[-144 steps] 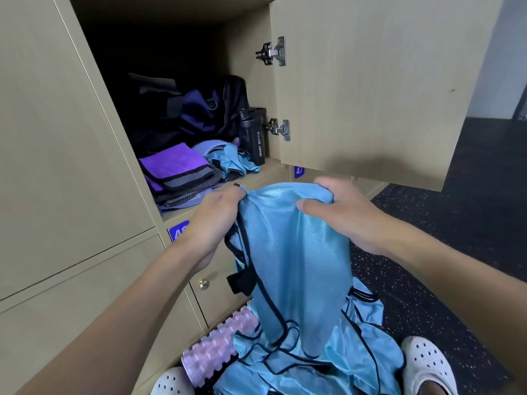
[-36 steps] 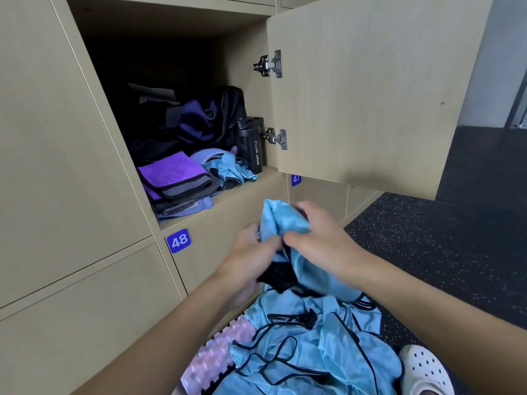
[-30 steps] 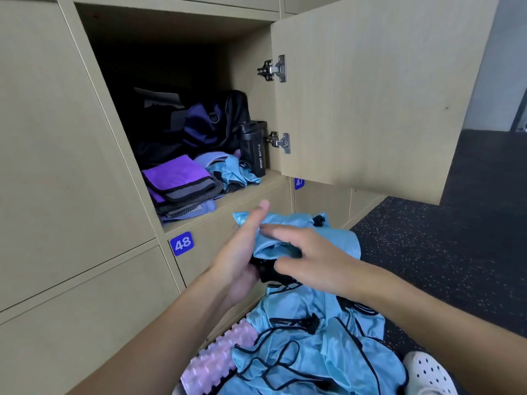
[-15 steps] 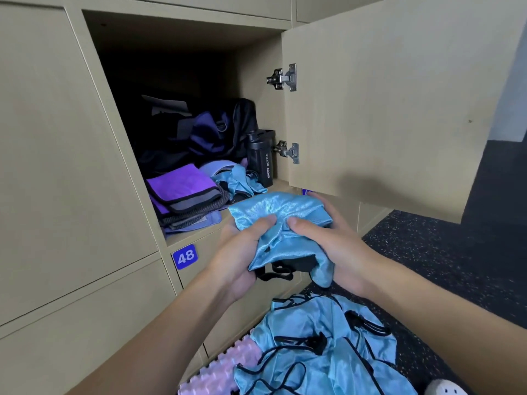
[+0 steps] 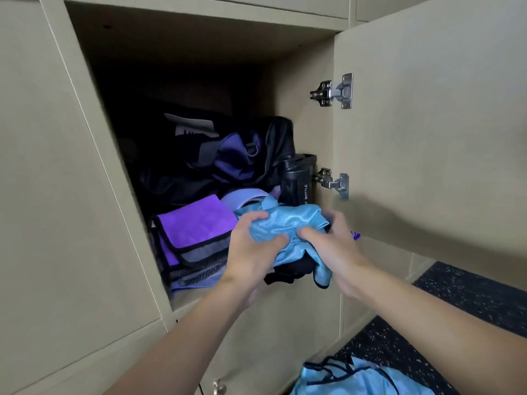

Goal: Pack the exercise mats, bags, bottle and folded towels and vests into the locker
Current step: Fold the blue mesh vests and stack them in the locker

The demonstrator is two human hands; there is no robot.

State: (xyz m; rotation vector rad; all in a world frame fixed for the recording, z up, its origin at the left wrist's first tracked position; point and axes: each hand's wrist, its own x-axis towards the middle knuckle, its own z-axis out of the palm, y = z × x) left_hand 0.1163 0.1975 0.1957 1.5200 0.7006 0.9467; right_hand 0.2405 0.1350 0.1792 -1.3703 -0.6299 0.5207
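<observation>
- Vest [image 5: 288, 226], light blue and bunched, is being held at the front edge of the open locker [image 5: 302, 67].
- Left hand [image 5: 251, 252] is curling its fingers over the vest's left side; right hand [image 5: 333, 252] is clutching the right side.
- Folded purple towels [image 5: 194, 223], dark bag [image 5: 236, 158] and black bottle [image 5: 296, 181] are sitting inside on the shelf.
- Door [image 5: 427, 109] is hanging open on the right.
- More blue vests [image 5: 356, 377] are lying on the dark speckled floor [image 5: 470, 295].

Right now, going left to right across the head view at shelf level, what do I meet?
In order: folded purple towel → left hand → blue vest → right hand → open locker door. The black bottle stands behind the vest, so it is left out.
</observation>
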